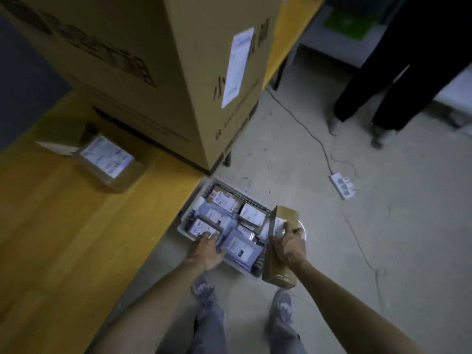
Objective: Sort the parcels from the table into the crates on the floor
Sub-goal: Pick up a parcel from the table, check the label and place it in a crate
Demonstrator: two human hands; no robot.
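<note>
Reaching down over a white crate (184,227) on the floor, the person's left hand (205,247) lay with straight fingers on a small labelled box (201,227) in the crate's near-left corner. The right hand (290,245) was clamped round a long brown carton (279,247), held tilted above the crate's right edge. The crate held several labelled parcels, among them a grey mailer (241,247), and stood just beside the yellow table (63,238). On the table a small brown parcel (107,159) lay near a very large cardboard box (158,67). A white power strip (343,185) lay on the floor, well apart from the crate. Another person's dark-trousered legs (398,80) stood at upper right.
</note>
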